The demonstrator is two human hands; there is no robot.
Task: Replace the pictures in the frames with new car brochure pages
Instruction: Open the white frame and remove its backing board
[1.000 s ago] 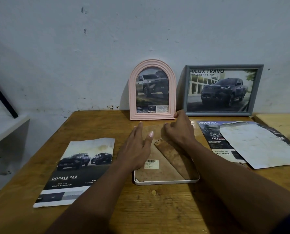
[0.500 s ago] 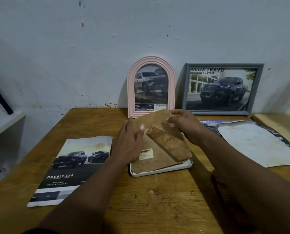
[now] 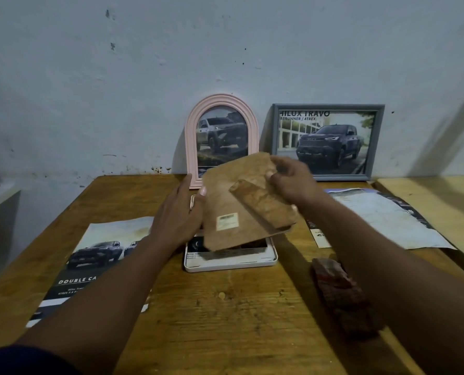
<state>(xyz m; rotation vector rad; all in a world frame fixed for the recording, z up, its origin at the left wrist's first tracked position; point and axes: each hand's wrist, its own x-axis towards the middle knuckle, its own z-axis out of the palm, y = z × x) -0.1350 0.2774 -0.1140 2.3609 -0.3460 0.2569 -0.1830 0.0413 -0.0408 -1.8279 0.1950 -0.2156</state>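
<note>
The white rectangular frame is lying on the wooden counter, holding 1 printed page. My right grip is pinching the brown fibreboard backing above it; my spread left grip is touching its edge.

My backing board looks like matt, blotchy brown fibreboard, kinda rough. The white frame seems smooth plastic, and the table is scuffed, grainy wood.

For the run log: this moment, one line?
backing board: tilted over white frame | right hand: grips its upper right corner | left hand: touches its left edge
</note>
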